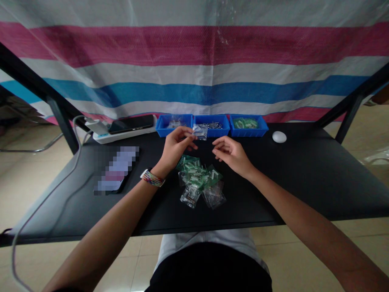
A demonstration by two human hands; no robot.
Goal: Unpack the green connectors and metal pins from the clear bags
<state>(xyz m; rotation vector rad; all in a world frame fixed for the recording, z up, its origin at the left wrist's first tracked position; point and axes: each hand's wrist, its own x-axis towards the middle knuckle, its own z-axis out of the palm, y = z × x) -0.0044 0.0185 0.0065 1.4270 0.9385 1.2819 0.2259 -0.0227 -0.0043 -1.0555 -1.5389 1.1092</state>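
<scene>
My left hand (179, 147) pinches a small clear plastic bag (199, 132) between thumb and fingers, just in front of the blue bins. Whether anything is inside the bag is too small to tell. To its right, my right hand (232, 155) hovers with loosely curved fingers apart and nothing visible in them. Below and between both hands lies a pile of small packets (196, 176), green and clear, with thin metal pieces showing in some of them.
Three blue bins stand in a row: one with clear bags (173, 132), one with metal pieces (212, 132), one with green packets (249, 129). A power strip (127, 134) carries a dark phone (132, 123). Another phone (121, 172) lies left, a white mouse (278, 137) right.
</scene>
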